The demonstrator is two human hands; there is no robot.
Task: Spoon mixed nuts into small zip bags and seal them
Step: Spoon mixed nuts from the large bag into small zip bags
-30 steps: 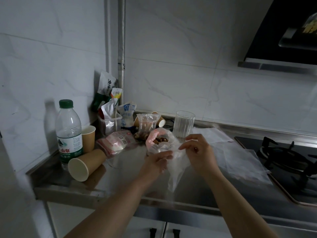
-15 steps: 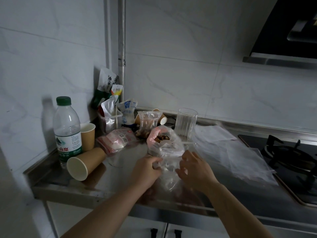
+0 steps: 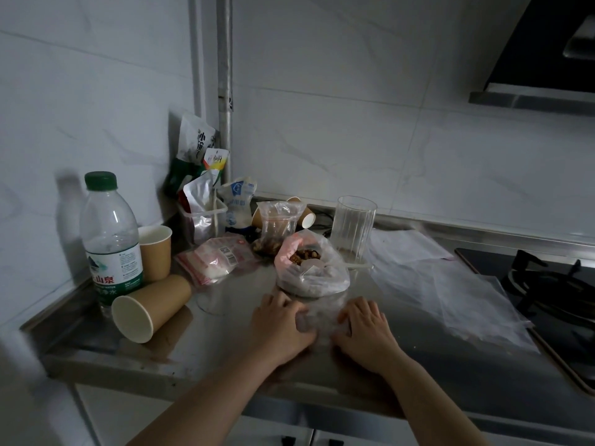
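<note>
Head view: my left grip (image 3: 283, 323) and right grip (image 3: 365, 328) lie palm-down, fingers spread, pressing a small clear zip bag (image 3: 322, 320) flat on the steel bench (image 3: 209, 342). Just beyond sits the open nut bag (image 3: 310, 268). The film looks thin, limp and slippery; I'd pinch it along the zip edge.
</note>
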